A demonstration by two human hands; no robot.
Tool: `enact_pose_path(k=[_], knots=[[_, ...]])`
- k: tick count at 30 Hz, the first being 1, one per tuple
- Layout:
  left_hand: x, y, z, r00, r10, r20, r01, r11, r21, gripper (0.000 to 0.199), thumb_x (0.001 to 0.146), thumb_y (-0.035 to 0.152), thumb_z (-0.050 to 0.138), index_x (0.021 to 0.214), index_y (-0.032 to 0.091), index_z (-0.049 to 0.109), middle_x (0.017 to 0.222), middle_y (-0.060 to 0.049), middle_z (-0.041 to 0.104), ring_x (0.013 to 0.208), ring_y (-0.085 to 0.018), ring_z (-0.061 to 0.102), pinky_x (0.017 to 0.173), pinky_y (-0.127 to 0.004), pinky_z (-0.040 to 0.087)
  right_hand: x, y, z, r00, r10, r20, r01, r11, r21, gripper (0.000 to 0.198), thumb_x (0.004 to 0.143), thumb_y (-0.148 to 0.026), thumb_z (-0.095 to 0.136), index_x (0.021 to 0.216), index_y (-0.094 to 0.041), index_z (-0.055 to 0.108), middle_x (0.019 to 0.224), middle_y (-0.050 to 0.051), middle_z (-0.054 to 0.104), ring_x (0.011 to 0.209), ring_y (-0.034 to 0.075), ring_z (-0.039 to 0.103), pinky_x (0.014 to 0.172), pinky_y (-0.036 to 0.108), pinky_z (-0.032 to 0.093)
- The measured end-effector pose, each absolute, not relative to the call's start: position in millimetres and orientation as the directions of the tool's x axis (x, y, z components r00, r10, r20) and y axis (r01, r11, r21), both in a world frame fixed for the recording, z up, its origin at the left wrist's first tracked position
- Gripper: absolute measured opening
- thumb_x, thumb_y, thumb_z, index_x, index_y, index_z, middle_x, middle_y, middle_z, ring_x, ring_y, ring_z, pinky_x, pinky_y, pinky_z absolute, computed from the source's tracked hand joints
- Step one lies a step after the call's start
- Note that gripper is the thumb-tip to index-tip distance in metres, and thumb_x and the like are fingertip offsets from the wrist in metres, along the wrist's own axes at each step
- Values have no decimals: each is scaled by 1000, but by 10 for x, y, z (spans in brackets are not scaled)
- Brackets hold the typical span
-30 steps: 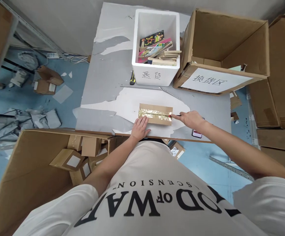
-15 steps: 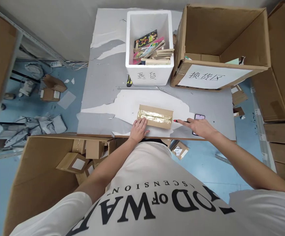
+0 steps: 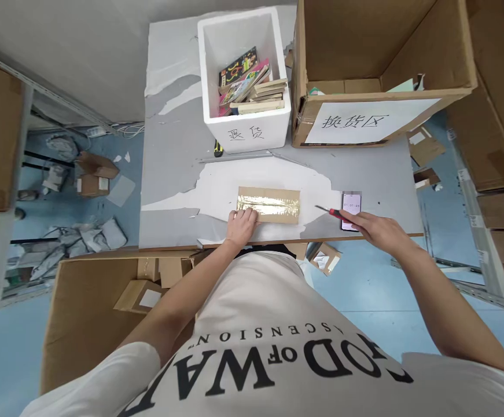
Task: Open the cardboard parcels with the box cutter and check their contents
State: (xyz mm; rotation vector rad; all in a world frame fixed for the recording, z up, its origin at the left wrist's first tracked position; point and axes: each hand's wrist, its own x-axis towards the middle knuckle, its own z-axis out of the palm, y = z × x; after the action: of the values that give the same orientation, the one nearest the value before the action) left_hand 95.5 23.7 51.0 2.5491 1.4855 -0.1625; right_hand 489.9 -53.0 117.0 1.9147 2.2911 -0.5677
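Observation:
A small cardboard box (image 3: 271,219) with shiny tape along its top lies on the white worn patch of the table. My left hand (image 3: 242,226) is at its near left corner, fingers bent and closed on the edge. To the right, my right hand (image 3: 377,230) grips a utility knife (image 3: 336,213) with a red and black handle. Its thin dark blade points left, apart from the box. Partly beneath the knife and hand lies a phone (image 3: 351,202) with a lit timer screen.
A white foam box (image 3: 245,130) of books stands at the back, beside a large open carton (image 3: 386,95) with a handwritten sign. A yellow and black cutter (image 3: 218,149) lies before the foam box. Below the table's left side, a big carton (image 3: 87,313) holds several small boxes.
My right hand has drawn the knife back to the right, away from the box's end. My left hand's fingers have curled more at the box edge. The camera view has shifted.

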Motion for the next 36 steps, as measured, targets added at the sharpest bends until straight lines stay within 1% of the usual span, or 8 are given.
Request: enact_pose_path(k=[3,5,9,12,14,23,29,36], knots=[[934,331,553,480,863,-159,877,-468,112,41,94,44,39,118,18,59,112,-17,63,105,-32,56,101,-52,31,4788,-516,901,-63,955,-289,860,-95,-501,54,95,-36,38,148,-28,38,104,8,68,76,19,62,64,31,49],[929,430,578,482,865,-139,875,-467,127,48,91,52,42,119,16,58,113,-18,62,107,-33,55,104,-54,27,4575,-448,686,26,938,-347,678,-271,-683,59,94,-42,41,150,-25,35,93,5,69,62,14,59,61,30,51],[984,682,602,468,877,-110,880,-452,145,86,75,71,53,136,11,44,139,-24,46,129,-41,40,111,-58,16,4155,-268,381,115,903,-414,315,-428,-847,73,87,-54,50,151,-23,32,91,4,67,50,9,52,46,24,46],[1049,835,585,510,848,-147,859,-491,148,116,62,78,60,148,8,25,153,-25,26,142,-45,19,113,-60,8,4007,-189,313,109,898,-426,176,-439,-881,78,83,-58,54,150,-24,34,92,4,66,49,7,50,43,22,44],[1077,885,565,538,819,-201,843,-514,159,125,57,78,64,150,8,19,155,-25,23,143,-45,15,114,-60,6,3974,-177,307,95,894,-438,139,-447,-883,79,83,-59,56,150,-24,34,90,4,65,48,6,49,42,21,44],[1066,886,509,542,820,-183,836,-505,215,121,56,72,69,150,10,23,149,-23,34,137,-45,27,114,-61,7,3994,-208,324,50,884,-464,89,-467,-880,82,80,-59,60,150,-25,33,87,2,64,47,6,49,41,22,41],[1056,934,497,554,819,-152,824,-511,245,118,56,69,71,148,11,26,146,-22,38,133,-43,32,114,-58,10,4060,-149,330,0,888,-459,115,-456,-882,75,82,-51,61,148,-25,36,76,-3,57,43,5,43,39,21,37],[1052,964,465,559,817,-141,820,-519,242,116,55,70,69,147,12,29,143,-21,41,128,-42,36,113,-56,12,4260,-219,363,-110,836,-538,161,-520,-839,75,81,-50,63,148,-26,38,67,-5,55,44,8,41,42,23,38]])
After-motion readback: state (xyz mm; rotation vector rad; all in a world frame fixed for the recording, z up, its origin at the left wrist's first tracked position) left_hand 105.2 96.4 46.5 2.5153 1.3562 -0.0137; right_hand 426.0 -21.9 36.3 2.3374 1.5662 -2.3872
